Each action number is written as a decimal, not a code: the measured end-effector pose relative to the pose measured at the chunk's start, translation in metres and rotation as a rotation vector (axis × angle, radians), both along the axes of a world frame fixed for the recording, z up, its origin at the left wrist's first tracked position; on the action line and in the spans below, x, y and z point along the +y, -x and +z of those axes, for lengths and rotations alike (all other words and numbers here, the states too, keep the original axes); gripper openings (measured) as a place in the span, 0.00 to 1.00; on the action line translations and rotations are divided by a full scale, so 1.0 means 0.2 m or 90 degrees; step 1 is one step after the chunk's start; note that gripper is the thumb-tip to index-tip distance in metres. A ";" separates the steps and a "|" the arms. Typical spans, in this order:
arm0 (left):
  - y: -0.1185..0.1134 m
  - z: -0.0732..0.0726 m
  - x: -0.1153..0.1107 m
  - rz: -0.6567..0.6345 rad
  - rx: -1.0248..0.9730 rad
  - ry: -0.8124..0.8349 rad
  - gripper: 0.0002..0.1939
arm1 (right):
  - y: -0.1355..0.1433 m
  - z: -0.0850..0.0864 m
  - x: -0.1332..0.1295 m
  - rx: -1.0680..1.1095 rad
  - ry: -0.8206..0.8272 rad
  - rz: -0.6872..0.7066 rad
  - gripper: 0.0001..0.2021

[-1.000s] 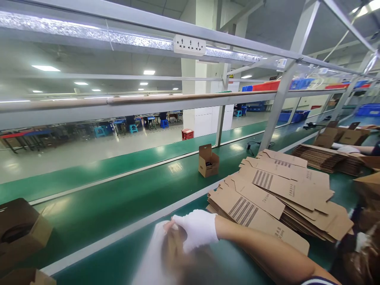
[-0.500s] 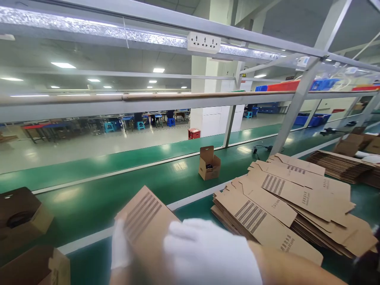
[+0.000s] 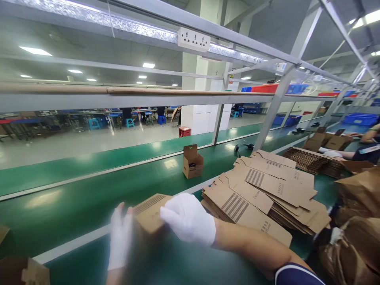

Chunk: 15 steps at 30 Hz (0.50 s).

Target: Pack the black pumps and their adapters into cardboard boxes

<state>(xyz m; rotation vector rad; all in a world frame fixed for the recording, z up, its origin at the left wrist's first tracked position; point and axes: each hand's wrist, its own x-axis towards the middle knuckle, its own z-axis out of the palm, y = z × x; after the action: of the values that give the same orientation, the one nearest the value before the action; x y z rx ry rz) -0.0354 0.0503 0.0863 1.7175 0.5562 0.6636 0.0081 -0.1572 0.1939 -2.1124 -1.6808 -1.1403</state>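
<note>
A brown cardboard box (image 3: 152, 213) with dark printed stripes is tilted between my hands above the green belt. My right hand (image 3: 190, 218), in a white glove, has its fingers closed on the box's right end. At the box's left side is my left hand (image 3: 120, 237), also gloved and smeared by motion. Its fingers point upward and apart; whether they touch the box I cannot tell. The box's underside is blurred. To the right lies a stack of flat cardboard blanks (image 3: 234, 208), several with printed stripes.
An open carton (image 3: 192, 168) with a dark item inside stands on the green belt (image 3: 97, 194). Part of another open box (image 3: 35, 273) shows at lower left. Brown bags (image 3: 356, 245) are at the right, near another person's gloved hand (image 3: 331, 154). A metal post (image 3: 271, 107) rises behind the blanks.
The box has turned from steeply raised to lower and flatter. My right hand has moved from over its face to its right end. The view has swung right, revealing the bags and another person.
</note>
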 end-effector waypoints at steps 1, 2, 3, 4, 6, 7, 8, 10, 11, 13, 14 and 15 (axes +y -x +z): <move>0.01 0.01 0.00 0.006 0.013 -0.035 0.32 | -0.02 0.01 0.02 0.019 -0.031 -0.023 0.08; 0.03 0.03 0.01 0.011 0.024 -0.063 0.31 | -0.04 0.01 0.02 0.035 -0.062 -0.046 0.13; 0.04 0.05 0.02 0.010 0.037 -0.087 0.31 | -0.07 0.01 0.03 0.052 -0.090 -0.071 0.19; 0.06 0.08 0.02 0.003 0.054 -0.106 0.30 | -0.10 0.00 0.02 0.079 -0.108 -0.103 0.24; 0.11 0.13 0.05 -0.013 0.115 -0.109 0.28 | -0.17 -0.02 0.01 0.168 -0.094 -0.199 0.30; 0.13 0.15 0.06 -0.028 0.151 -0.103 0.26 | -0.20 -0.04 0.00 0.231 -0.061 -0.253 0.31; 0.14 0.16 0.07 -0.055 0.186 -0.104 0.24 | -0.22 -0.06 -0.01 0.306 -0.011 -0.296 0.31; 0.16 0.16 0.08 -0.123 0.230 -0.131 0.21 | -0.26 -0.11 -0.01 0.468 0.123 -0.324 0.32; 0.16 0.16 0.08 -0.163 0.242 -0.150 0.20 | -0.26 -0.14 0.00 0.549 0.189 -0.314 0.32; 0.16 0.13 0.08 -0.237 0.265 -0.153 0.22 | -0.27 -0.21 0.02 0.683 0.280 -0.280 0.30; 0.15 0.12 0.07 -0.270 0.284 -0.126 0.22 | -0.27 -0.25 0.03 0.747 0.295 -0.263 0.27; 0.14 0.11 0.07 -0.309 0.304 -0.092 0.22 | -0.27 -0.29 0.03 0.823 0.284 -0.238 0.24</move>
<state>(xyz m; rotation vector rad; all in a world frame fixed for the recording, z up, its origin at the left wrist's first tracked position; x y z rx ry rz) -0.0637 0.0650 0.1088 2.0621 0.3944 -0.0596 0.0622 -0.1505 0.1354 -2.4896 -0.9113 0.6432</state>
